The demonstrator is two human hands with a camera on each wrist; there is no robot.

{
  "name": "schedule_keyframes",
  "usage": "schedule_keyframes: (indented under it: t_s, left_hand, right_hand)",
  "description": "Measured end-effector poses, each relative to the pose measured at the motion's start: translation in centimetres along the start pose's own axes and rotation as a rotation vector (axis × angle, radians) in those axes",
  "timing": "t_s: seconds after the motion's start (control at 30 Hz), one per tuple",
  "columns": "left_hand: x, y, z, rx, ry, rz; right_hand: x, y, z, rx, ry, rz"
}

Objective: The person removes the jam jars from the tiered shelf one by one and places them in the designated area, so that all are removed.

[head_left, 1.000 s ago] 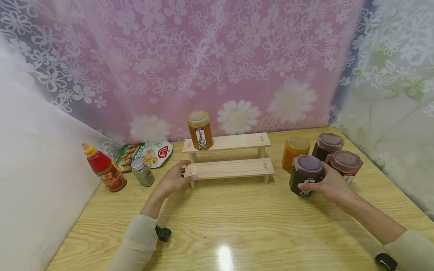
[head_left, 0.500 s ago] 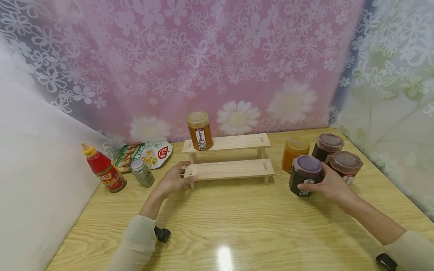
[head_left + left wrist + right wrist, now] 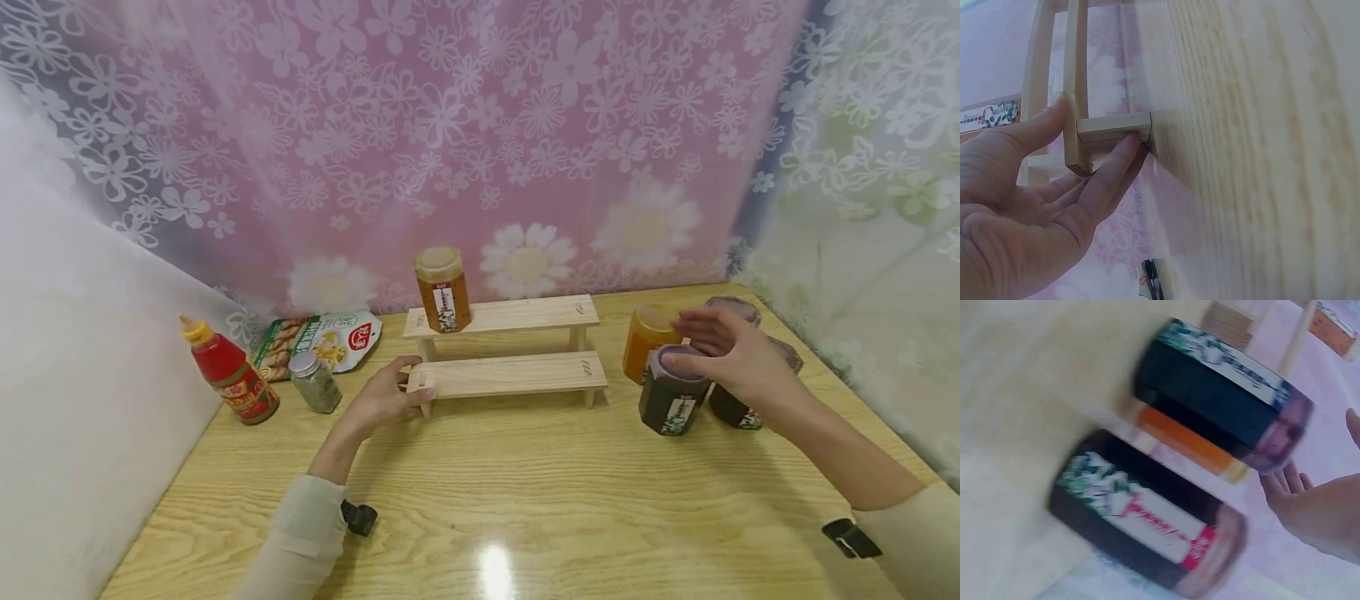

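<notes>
In the head view my left hand (image 3: 386,396) holds the left end of a two-step wooden shelf (image 3: 510,375). The left wrist view shows its thumb on the lower board (image 3: 1072,134) and fingers against the short leg (image 3: 1116,128). My right hand (image 3: 738,358) hovers at the top of a dark jar with a purple lid (image 3: 671,404), which stands upright on the table. Its fingers are spread, thumb overlapping the lid in the head view. The right wrist view shows the thumb (image 3: 1354,428) apart from this jar (image 3: 1210,394), with fingertips near its lid.
An amber jar (image 3: 442,292) stands on the upper step. Behind the purple-lidded jar are an orange jar (image 3: 640,350) and two dark jars, partly hidden by my right hand. At left stand a red sauce bottle (image 3: 236,375), a spice jar (image 3: 317,385) and a food packet (image 3: 352,337).
My right hand has let go of the purple-lidded jar and risen to its lid, fingers spreading. The jar stays in about the same place. My left hand has not moved.
</notes>
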State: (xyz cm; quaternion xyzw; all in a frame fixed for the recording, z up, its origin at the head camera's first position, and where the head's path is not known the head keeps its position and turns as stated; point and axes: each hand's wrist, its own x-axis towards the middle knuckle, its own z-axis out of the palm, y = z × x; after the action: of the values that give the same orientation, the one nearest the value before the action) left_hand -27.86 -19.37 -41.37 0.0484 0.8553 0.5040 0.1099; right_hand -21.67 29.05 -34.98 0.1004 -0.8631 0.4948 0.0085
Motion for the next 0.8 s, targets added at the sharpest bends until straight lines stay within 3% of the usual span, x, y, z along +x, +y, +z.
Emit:
schedule_keyframes:
  t_s: [0.17,0.4,0.8]
  left_hand:
    - [0.0,0.1,0.0,-0.001,0.005,-0.002]
    - [-0.2,0.3,0.0,-0.017,0.008,-0.003]
    - [-0.2,0.1,0.0,-0.040,0.003,0.006]
  right_hand:
    - [1.5,-2.0,0.8,0.043,-0.022,-0.045]
    - [4.4,-4.8,4.0,0.137,-0.090,-0.110]
    - [10.6,-7.7,9.3,0.216,-0.210,-0.116]
